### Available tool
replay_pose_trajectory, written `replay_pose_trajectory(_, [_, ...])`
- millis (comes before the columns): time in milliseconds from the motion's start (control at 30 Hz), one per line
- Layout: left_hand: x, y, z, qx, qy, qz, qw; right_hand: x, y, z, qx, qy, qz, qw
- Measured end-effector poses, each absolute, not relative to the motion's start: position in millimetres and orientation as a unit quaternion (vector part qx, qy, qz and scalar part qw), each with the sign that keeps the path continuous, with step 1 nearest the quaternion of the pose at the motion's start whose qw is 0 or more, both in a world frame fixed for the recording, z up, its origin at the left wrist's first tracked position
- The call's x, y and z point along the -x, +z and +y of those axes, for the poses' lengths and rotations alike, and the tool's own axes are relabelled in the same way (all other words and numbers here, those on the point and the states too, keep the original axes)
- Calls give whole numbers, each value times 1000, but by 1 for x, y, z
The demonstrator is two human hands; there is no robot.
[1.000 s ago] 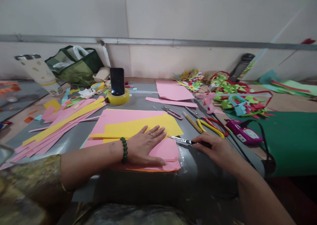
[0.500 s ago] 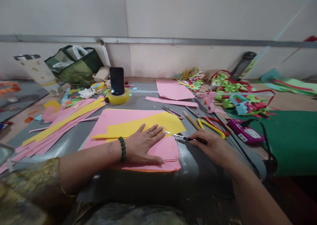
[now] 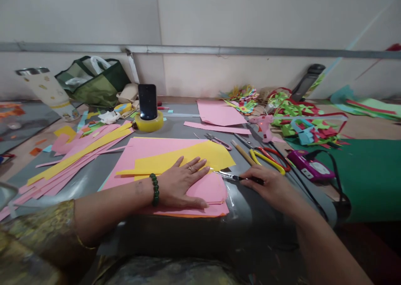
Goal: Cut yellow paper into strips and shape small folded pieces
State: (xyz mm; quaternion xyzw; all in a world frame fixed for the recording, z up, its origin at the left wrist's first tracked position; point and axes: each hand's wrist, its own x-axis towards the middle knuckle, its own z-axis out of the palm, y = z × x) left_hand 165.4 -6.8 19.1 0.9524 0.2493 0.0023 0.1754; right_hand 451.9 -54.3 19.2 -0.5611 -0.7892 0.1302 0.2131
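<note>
My left hand [image 3: 181,182] lies flat with fingers spread on layered paper. Under it are a yellow sheet [image 3: 216,153] with a curved right end and pink sheets [image 3: 209,189] with rounded right corners. A thin orange edge shows at the bottom of the stack. My right hand [image 3: 271,184] is closed around a craft knife [image 3: 228,176], whose blade points left. The blade tip is at the yellow paper's lower edge, close to my left fingertips. Whether it touches the paper I cannot tell.
Right of the stack lie red-and-yellow-handled scissors [image 3: 269,159], a wooden stick [image 3: 242,152], a pink glue gun [image 3: 265,127] and a purple power strip [image 3: 310,166]. A phone [image 3: 148,102] stands in a tape roll [image 3: 149,123] behind. Paper strips [image 3: 78,157] lie left.
My right hand and the craft knife have shifted very slightly right and toward me. My left hand stays flat in the same place on the paper.
</note>
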Motion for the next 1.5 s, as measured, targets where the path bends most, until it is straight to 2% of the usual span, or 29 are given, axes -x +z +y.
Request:
replay_pose_trajectory(300, [-163,20,0,-961,21,230,150,-451,14,-48,548,110,-800,220])
replay_pose_trajectory(1000, [-159,17,2,-960,15,214,178,-453,19,-53,552,132,-798,202])
replay_pose_trajectory(1500, [-169,25,9,-948,4,255,190,-453,24,-33,563,140,-791,195])
